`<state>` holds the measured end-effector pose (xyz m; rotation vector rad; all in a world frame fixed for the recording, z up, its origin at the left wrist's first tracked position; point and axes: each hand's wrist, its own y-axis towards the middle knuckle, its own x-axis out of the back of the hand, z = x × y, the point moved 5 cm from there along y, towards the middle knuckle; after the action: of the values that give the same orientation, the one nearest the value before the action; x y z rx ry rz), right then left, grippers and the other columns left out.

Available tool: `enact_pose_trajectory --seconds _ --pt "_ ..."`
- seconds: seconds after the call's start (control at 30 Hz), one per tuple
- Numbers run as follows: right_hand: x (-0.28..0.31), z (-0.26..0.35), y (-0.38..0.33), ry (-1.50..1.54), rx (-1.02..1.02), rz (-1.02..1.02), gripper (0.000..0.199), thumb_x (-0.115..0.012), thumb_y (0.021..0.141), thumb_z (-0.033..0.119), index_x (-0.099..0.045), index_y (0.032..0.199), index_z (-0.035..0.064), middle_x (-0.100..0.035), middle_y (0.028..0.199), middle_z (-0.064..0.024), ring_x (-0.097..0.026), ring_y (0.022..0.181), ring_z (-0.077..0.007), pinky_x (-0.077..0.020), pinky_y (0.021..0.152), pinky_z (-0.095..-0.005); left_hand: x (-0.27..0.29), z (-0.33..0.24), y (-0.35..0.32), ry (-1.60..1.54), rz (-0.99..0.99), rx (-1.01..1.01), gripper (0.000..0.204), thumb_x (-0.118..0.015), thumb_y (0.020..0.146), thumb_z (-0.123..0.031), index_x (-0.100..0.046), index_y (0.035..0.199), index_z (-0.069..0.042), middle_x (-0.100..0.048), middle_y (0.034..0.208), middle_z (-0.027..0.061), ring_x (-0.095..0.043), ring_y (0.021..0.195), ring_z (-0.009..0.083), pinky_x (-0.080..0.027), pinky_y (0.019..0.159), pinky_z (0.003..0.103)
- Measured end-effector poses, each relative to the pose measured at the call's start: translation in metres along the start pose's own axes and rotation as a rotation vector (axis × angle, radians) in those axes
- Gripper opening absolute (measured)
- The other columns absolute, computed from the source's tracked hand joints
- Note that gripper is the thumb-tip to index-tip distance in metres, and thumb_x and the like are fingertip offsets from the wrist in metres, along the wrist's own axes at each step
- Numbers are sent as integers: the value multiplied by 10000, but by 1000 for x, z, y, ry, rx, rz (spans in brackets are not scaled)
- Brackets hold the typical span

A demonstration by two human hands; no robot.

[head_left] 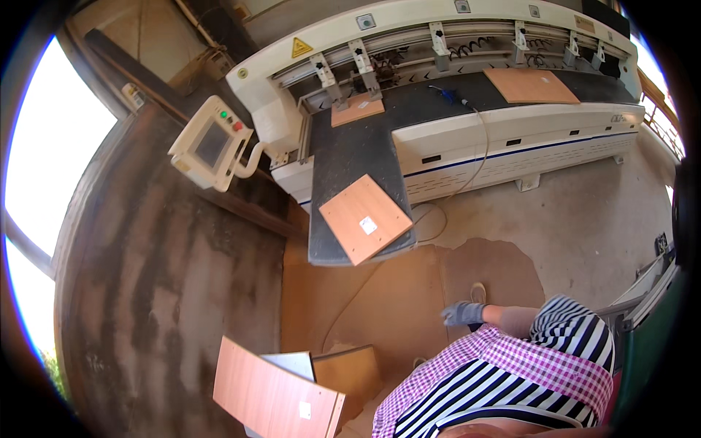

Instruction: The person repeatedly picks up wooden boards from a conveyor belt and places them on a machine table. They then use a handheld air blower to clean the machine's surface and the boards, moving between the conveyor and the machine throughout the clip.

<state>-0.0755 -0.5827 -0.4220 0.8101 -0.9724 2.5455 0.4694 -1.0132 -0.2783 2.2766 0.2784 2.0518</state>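
In the head view, one grey-gloved hand hangs free with its fingers loose and grasps nothing; I cannot tell which hand it is. The nearest thing, a square brown wooden panel with a white sticker, lies on the dark machine table, well apart from this hand.

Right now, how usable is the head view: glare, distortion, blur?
Head view: the window at left is blown out white; strong fisheye bends the machine edges, with black vignette in the corners; the wooden panel on the dark belt is sharp and evenly lit; the gloved hand is slightly soft.
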Motion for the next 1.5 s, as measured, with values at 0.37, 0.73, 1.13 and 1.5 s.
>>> enact_pose_trajectory --seconds 0.37,0.73,1.13,1.5 --pt "132 -311 -83 -2 -572 -486 262 -570 819 220 -744 934 62 -710 943 -146 -666 874 -323 -516 776 -469 1 -646 -299 -657 12 -1716 461 -655 796 -266 -573 1141 30 -624 1085 204 -586 1011 381 -467 897 492" --pt "-15 -262 -364 866 -1500 -1147 369 -603 765 255 -696 1049 39 -683 960 -214 -662 894 -374 -494 795 -482 120 -771 -767 -1046 909 -2397 465 -654 828 -228 -535 1214 1 -605 1139 196 -562 1077 376 -442 963 493" --pt "-147 -340 -310 870 -1132 -956 315 -580 861 219 -647 1113 43 -660 977 -125 -589 815 -237 -484 739 -360 12 -787 -696 -809 800 -2436 559 -689 817 -219 -510 1316 -42 -528 1324 161 -456 1254 351 -326 1087 436" --pt "379 -261 -109 809 -103 -860 245 -653 889 122 -645 1103 3 -666 904 -59 -611 804 -160 -510 737 -280 -6 -911 -279 -1115 594 -757 536 -605 912 -138 -412 1387 21 -438 1416 200 -430 1307 291 -316 1110 358"
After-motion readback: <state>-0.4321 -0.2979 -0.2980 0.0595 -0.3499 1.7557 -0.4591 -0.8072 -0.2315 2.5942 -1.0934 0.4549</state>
